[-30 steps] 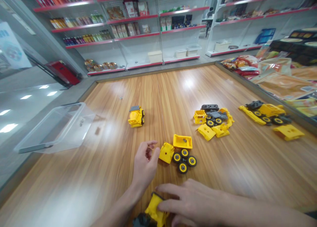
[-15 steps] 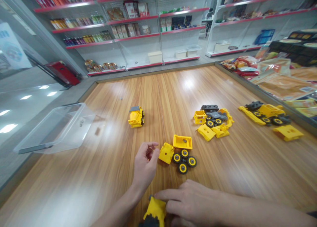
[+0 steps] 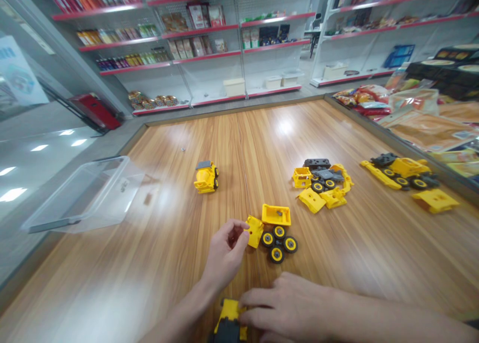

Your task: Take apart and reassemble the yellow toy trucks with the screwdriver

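My left hand has its thumb and forefinger pinched at the left edge of a yellow toy truck part with a small hole in it. Right beside that part are a yellow tipper bed and a cluster of black wheels with yellow hubs. Close to the table's near edge, my right hand has its fingers against the right side of a yellow and black toy truck. The fingers' undersides are hidden, and the picture's bottom edge cuts off part of this truck.
A small yellow toy truck stands farther off on the wooden table. To the right lie a heap of yellow and grey toy parts and another partly assembled toy vehicle. A clear plastic bin is at the left edge; snack packets lie beyond the right edge.
My left hand has moved slightly right onto the yellow part, whose left edge has tilted. My right hand and the truck under it have shifted a little.
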Tool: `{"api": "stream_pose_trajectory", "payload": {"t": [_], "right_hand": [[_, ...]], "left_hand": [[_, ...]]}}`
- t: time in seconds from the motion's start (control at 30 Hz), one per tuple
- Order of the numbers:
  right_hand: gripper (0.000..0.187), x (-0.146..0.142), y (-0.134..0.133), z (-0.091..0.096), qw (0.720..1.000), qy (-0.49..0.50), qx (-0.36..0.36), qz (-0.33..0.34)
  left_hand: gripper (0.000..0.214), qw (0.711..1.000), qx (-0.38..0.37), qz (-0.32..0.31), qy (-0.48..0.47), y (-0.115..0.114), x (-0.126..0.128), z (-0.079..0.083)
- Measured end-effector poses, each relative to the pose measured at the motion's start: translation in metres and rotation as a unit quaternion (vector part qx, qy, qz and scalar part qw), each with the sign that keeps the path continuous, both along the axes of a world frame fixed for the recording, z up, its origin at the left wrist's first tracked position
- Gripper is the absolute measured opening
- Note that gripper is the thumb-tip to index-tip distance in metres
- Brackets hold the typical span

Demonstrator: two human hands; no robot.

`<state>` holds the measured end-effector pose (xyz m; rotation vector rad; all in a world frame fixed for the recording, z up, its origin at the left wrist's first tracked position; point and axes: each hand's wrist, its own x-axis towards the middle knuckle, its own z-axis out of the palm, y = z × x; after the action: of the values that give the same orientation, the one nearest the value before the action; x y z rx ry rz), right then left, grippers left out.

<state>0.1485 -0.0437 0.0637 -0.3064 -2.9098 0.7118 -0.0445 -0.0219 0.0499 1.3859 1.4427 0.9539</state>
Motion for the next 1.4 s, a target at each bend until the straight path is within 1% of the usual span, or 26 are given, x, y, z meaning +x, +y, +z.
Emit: {"api": "stream_pose_trajectory", "payload": {"t": [0.07,0.1,0.17,0.23,0.3,0.33,0.4,0.47,0.5,0.53,0.6,0.7,0.77,0.87,0.9,0.97,1.07,1.17,1.27,1.4], "right_hand": [[0.028,0.0,0.0,-0.004,1.0,-0.01,0.017,-0.004],[0.024,0.001,-0.001,-0.006,1.0,-0.016,0.026,-0.007],[0.021,0.001,-0.002,-0.011,0.999,-0.026,0.042,-0.01],[0.022,0.002,-0.003,-0.015,0.998,-0.031,0.049,-0.012],[0.022,0.003,-0.004,-0.018,0.998,-0.029,0.048,-0.013],[0.021,0.003,-0.004,-0.019,0.999,-0.027,0.046,-0.011],[0.02,0.004,-0.003,-0.02,0.999,-0.019,0.043,-0.011],[0.02,0.005,-0.002,-0.02,0.999,-0.009,0.038,-0.015],[0.019,0.005,0.0,-0.02,0.999,0.0,0.039,-0.018],[0.018,0.006,0.001,-0.02,0.999,0.01,0.042,-0.024],[0.017,0.007,0.005,-0.02,0.997,0.039,0.051,-0.04],[0.015,0.009,0.011,-0.018,0.989,0.094,0.046,-0.104],[0.011,0.011,0.013,-0.015,0.976,0.145,0.012,-0.162],[0.025,0.013,0.015,-0.01,0.945,0.227,-0.049,-0.232],[0.026,0.014,0.015,-0.008,0.935,0.244,-0.061,-0.25],[0.021,0.014,0.016,-0.007,0.924,0.26,-0.071,-0.272],[0.01,0.014,0.018,-0.006,0.926,0.255,-0.059,-0.274],[0.009,0.014,0.02,-0.004,0.932,0.231,-0.056,-0.274],[0.011,0.017,0.021,0.001,0.933,0.219,-0.074,-0.275],[0.019,0.019,0.022,0.006,0.937,0.226,-0.089,-0.252]], "left_hand": [[0.021,0.996,-0.047,-0.078,0.009,0.004,-0.01,0.008],[0.023,0.989,-0.075,-0.125,0.011,0.005,-0.015,0.012],[0.029,0.966,-0.134,-0.22,0.004,0.006,-0.024,0.02],[0.034,0.937,-0.181,-0.3,-0.01,0.004,-0.03,0.026],[0.041,0.911,-0.212,-0.354,-0.021,0.003,-0.034,0.029],[0.047,0.903,-0.219,-0.371,-0.019,0.002,-0.035,0.03],[0.058,0.897,-0.216,-0.387,0.007,0.001,-0.036,0.031],[0.059,0.897,-0.2,-0.391,0.05,0.0,-0.036,0.032],[0.055,0.897,-0.196,-0.391,0.062,-0.001,-0.035,0.032],[0.05,0.898,-0.201,-0.388,0.055,-0.001,-0.034,0.032],[0.042,0.903,-0.221,-0.368,-0.003,-0.001,-0.032,0.032],[0.036,0.913,-0.239,-0.316,-0.098,0.0,-0.031,0.032],[0.036,0.918,-0.238,-0.29,-0.126,0.002,-0.031,0.03],[0.038,0.924,-0.23,-0.255,-0.166,0.004,-0.03,0.026],[0.038,0.925,-0.227,-0.246,-0.177,0.004,-0.029,0.024],[0.039,0.925,-0.226,-0.233,-0.196,0.004,-0.026,0.021],[0.037,0.923,-0.231,-0.218,-0.216,0.003,-0.021,0.017],[0.034,0.921,-0.241,-0.203,-0.231,0.002,-0.018,0.016],[0.031,0.918,-0.247,-0.184,-0.25,0.003,-0.017,0.016],[0.03,0.914,-0.252,-0.149,-0.28,0.004,-0.016,0.018]]}}
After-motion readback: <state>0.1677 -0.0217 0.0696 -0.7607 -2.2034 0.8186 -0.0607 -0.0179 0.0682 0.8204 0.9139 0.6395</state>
